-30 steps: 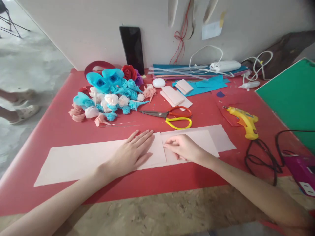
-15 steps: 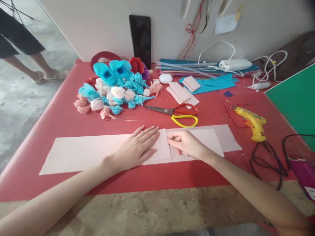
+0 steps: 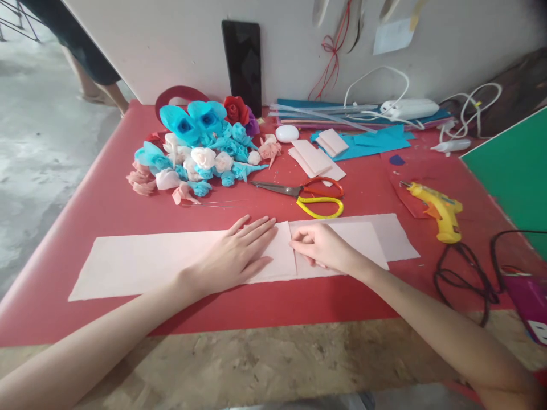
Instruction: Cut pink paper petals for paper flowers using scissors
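A long strip of pale pink crepe paper [image 3: 141,262] lies across the table, with a folded-over layer whose edge falls between my hands. My left hand [image 3: 237,250] rests flat on it, fingers stretched out and pointing up to the right. Just right of that edge, my right hand [image 3: 318,245] is closed, with thumb and forefinger pinched at the paper's edge. Its other fingers curl underneath and are partly hidden. Beyond the strip lie scissors [image 3: 294,191] with one red and one yellow handle, blades pointing left.
Blue, white, pink and red paper flowers [image 3: 205,154] are heaped at the back left. A black phone [image 3: 243,65] leans on the wall. Folded pink paper [image 3: 310,156] lies near blue sheets [image 3: 376,142]. On the right are a yellow glue gun [image 3: 440,208] and a green board [image 3: 513,165].
My hands and the paper stay almost in place; the view has tilted slightly. In the background at left, a person's legs have shifted to the right, closer to the table.
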Available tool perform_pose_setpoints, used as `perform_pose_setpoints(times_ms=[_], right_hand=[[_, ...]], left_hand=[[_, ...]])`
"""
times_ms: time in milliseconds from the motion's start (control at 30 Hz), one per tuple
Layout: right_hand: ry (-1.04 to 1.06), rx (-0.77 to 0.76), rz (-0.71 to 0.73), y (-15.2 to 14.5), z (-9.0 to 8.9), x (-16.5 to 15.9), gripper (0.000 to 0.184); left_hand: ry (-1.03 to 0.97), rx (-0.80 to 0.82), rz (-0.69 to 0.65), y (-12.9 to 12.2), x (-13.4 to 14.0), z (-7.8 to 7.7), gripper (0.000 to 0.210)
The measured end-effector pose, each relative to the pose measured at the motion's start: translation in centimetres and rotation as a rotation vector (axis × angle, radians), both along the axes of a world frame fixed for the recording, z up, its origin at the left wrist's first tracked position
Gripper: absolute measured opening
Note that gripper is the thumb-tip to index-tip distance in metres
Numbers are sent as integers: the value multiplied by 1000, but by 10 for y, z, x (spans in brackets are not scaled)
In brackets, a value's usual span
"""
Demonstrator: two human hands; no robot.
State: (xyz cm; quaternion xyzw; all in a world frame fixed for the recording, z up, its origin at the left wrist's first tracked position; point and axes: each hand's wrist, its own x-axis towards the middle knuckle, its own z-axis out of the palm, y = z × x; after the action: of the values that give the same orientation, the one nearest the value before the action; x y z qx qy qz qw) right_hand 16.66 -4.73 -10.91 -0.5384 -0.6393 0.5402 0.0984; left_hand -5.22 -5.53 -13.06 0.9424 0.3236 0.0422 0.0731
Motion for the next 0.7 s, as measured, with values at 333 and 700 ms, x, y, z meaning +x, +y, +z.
perform_pose_setpoints(times_ms=[333, 700], right_hand=[[-103, 159, 40, -2, -1, 0, 17], [-153, 872, 272, -32, -23, -10, 39]], left_hand=[[13, 22, -2, 0, 0, -2, 50], [9, -9, 9, 0, 1, -1, 51]])
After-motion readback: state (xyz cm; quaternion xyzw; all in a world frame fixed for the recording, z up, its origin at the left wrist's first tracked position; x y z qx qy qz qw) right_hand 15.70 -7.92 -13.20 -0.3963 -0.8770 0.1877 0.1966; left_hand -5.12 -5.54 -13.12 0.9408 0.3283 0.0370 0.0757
